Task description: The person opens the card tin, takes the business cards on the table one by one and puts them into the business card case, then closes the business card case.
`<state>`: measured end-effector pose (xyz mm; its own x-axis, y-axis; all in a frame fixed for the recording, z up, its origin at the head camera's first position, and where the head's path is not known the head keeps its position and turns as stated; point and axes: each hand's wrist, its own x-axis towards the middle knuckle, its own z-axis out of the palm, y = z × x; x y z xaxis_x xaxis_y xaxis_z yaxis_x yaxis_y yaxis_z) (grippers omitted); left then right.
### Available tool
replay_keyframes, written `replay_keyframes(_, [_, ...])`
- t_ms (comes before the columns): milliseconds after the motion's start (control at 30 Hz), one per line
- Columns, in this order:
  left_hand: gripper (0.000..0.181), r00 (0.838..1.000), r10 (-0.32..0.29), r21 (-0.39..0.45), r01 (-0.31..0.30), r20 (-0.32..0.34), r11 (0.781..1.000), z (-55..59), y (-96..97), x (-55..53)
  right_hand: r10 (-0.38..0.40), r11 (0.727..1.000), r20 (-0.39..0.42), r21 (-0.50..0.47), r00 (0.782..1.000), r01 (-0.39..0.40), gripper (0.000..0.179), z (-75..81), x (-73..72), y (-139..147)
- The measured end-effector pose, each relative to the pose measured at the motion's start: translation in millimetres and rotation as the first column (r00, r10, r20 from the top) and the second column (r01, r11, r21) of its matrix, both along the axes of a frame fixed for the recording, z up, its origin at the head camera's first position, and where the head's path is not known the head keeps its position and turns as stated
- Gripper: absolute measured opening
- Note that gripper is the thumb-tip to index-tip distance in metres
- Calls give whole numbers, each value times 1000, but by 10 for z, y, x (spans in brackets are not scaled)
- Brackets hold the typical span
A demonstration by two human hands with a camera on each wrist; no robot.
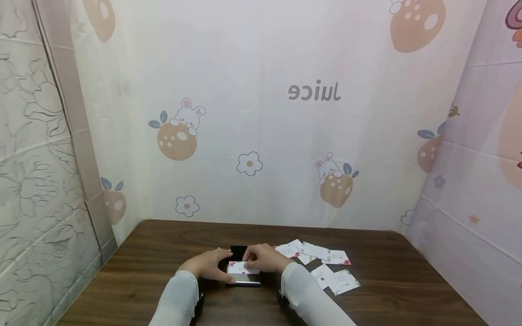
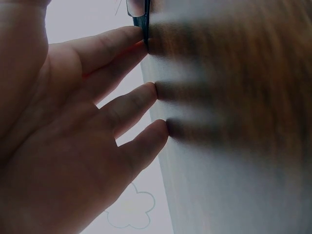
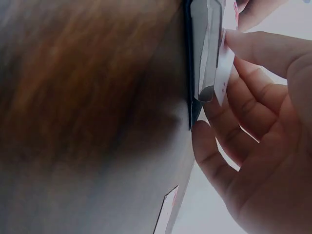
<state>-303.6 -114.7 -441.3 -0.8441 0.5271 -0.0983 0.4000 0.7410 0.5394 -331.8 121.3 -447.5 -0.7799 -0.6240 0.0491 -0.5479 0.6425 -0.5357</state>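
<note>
Head view, observed from the room: a business card case lies open on the wood-grain bench, between the two hands, its black lid on the far side. Left hand is spread with fingers nearly straight, thumb touching the case's near left corner and forefinger its far left side; the left-wrist view shows other fingertips down on the bench. Right hand pinches a floral business card over the case; whether its near edge sits inside cannot be told. Loose cards overlap just beyond and right of the right hand; two overlapping cards lie beside the right sleeve.
</note>
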Motion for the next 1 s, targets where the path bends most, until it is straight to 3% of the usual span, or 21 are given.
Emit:
replay_keyframes(300, [85,1000,-7,-7,7,-10,1000,-3,2,-6,51,997,11,65,999,-52,7,17,18,5])
replay_keyframes(500, [86,1000,-10,0,10,-15,1000,-2,-12,-6,41,992,-17,120,999,-39,6,57,54,-24])
replay_keyframes(1000, [84,1000,-2,4,2,-13,1000,16,-16,16,52,994,12,96,999,-53,10,72,113,12])
